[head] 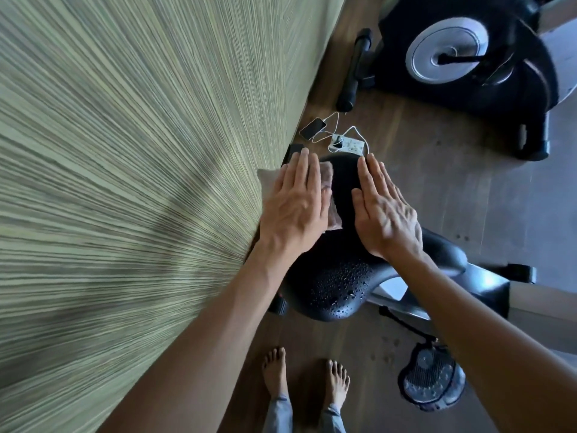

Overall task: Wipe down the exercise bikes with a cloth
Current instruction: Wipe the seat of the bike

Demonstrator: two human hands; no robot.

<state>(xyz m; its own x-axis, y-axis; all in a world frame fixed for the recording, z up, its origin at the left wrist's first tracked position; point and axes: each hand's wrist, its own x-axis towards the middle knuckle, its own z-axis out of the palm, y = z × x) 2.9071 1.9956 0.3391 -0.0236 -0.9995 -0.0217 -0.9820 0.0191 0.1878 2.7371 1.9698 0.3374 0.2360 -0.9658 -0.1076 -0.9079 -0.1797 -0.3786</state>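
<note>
Black, beaded with water droplets: exercise bike seat (337, 285), centre of view, standing on wood floor (421, 170). Left hand (295, 203) flat on cloth (324, 195), fingers straight and close together, pressing it against the seat's left side near the far end. Cloth pale and brownish, folded, poking out past the fingers on the left and along the thumb side on the right. Right hand (385, 214) also flat and empty, fingers straight and together, resting on the right side of the seat, near the cloth but apart from it, bare black seat showing between the two hands. Both forearms bare, reaching in from the bottom of view.

Droplets thickest on the near, narrow end of the seat, below the wrists. Under the seat to the right, grey and black bike frame (487, 282), with a pedal (432, 376) low right. Bare feet (306, 373) on the floor below the seat, grey trouser cuffs just showing.

Green-striped wall (125, 182) filling the left half, blurred. Beyond the seat on the floor, a phone (313, 128) joined by white cable to a white power strip (348, 143). Second exercise bike (462, 57) top right, black housing with a silver disc, well apart from the hands.
</note>
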